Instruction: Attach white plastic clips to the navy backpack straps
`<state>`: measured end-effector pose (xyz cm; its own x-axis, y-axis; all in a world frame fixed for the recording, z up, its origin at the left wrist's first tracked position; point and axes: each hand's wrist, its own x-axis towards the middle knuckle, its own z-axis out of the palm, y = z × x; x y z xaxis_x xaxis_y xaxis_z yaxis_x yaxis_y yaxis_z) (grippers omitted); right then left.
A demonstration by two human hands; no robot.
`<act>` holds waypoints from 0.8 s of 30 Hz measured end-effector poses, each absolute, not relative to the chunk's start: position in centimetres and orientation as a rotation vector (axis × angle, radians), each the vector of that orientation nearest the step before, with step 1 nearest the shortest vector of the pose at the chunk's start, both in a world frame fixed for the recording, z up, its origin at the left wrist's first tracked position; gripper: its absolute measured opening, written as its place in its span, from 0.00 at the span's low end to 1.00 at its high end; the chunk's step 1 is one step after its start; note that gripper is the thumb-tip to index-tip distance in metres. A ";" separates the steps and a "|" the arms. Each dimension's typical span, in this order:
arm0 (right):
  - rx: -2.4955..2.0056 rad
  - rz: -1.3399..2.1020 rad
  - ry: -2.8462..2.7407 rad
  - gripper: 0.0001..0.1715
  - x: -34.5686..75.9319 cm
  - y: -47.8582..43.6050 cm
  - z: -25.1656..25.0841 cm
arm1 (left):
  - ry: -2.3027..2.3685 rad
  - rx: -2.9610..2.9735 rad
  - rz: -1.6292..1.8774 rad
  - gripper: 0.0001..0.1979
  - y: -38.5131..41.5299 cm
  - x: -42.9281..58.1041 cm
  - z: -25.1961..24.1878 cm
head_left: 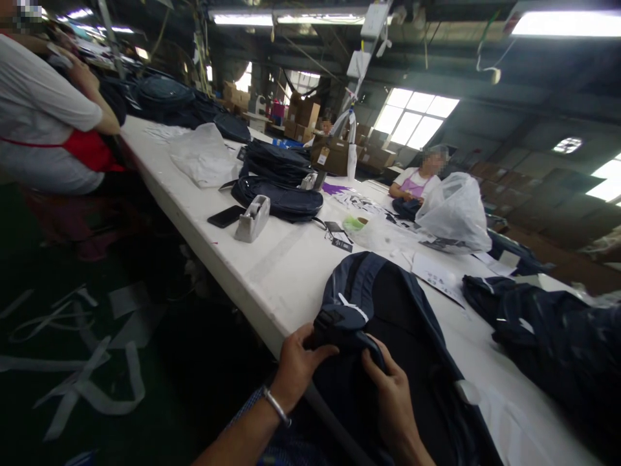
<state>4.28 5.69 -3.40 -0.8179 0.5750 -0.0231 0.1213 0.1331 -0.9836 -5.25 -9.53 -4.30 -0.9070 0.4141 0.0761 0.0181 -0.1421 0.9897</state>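
A dark navy backpack (402,304) lies on the white table in front of me, its near end toward my body. My left hand (298,362), with a silver bracelet at the wrist, pinches a dark strap (334,331) between thumb and fingers near what looks like a black buckle. Close by on the right, my right hand (388,382) grips the same strap, its fingers curled round a folded part. A small white tie or tag (352,304) sits just above the strap. Part of the backpack is hidden under my hands and forearms.
On the white table (286,265) are a tape dispenser (253,219), a black phone (226,216), stacked dark bags (276,197) and plastic bags (456,213). More dark bags (548,330) lie at right. Co-workers sit at left (53,116) and across (420,178). Strips litter the floor.
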 end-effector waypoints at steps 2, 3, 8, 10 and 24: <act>-0.582 1.545 -2.159 0.23 4.2 5.3 -3.4 | 2.119 0.559 1.984 0.15 -9.9 -5.1 -4.1; -0.525 1.446 -2.208 0.22 4.1 5.1 -3.4 | 2.256 0.596 1.881 0.13 -10.1 -5.0 -4.1; -0.408 1.137 -2.349 0.19 4.0 4.5 -3.7 | 2.302 0.591 1.809 0.18 -11.1 -5.6 -5.6; -0.404 1.111 -2.371 0.18 3.8 4.3 -3.8 | 2.125 0.486 1.932 0.21 -11.3 -6.0 -6.4; -0.364 1.091 -2.347 0.15 3.3 3.3 -4.3 | 1.834 0.331 2.110 0.26 -11.5 -5.7 -7.5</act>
